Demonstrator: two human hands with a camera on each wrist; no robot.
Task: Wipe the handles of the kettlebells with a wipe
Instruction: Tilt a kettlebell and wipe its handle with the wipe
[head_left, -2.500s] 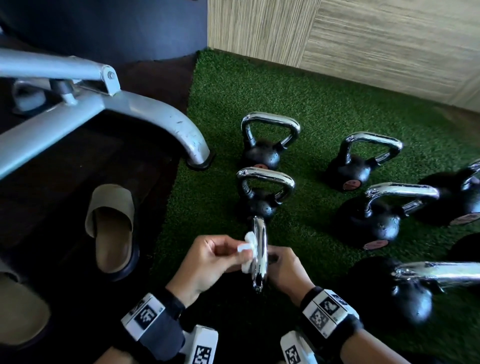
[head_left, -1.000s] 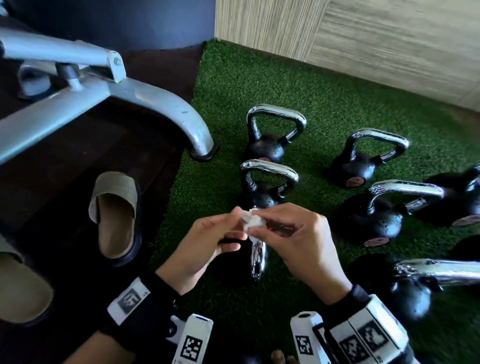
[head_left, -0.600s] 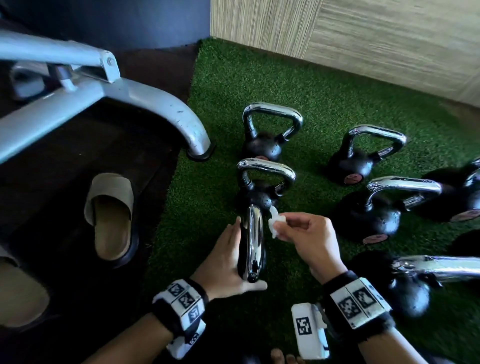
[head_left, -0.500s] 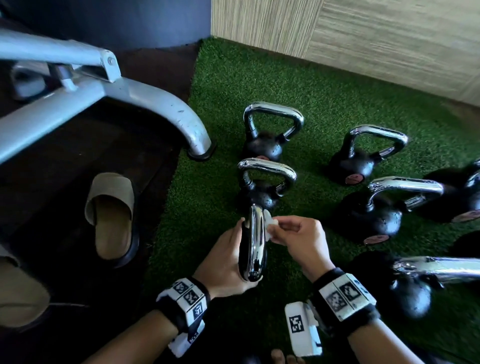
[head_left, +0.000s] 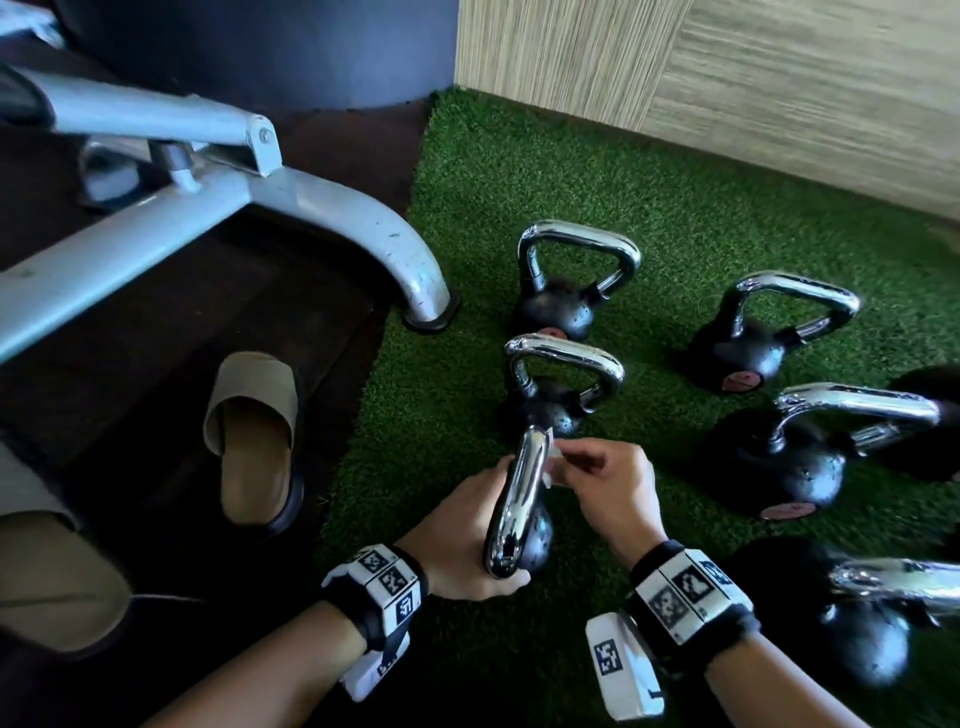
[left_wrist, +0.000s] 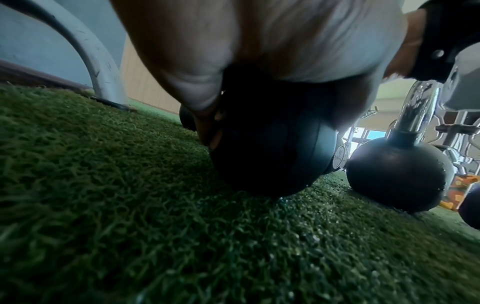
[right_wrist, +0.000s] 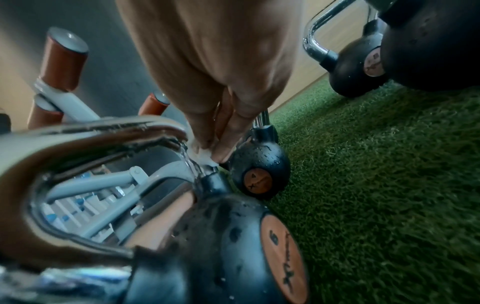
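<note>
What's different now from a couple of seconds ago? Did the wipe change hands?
Yes. The wipe went from the left hand to the right hand, which now pinches it against the far end of the near kettlebell's handle. The left hand moved to steady that kettlebell from the left. The other kettlebells and the slipper stayed put.

- Daylight glares off the chrome kettlebell handle (head_left: 517, 499); dim floor left of it.
- Wide-angle bending toward edges.
- Wrist views: hands nearest the handle blurred, shadowed.
</note>
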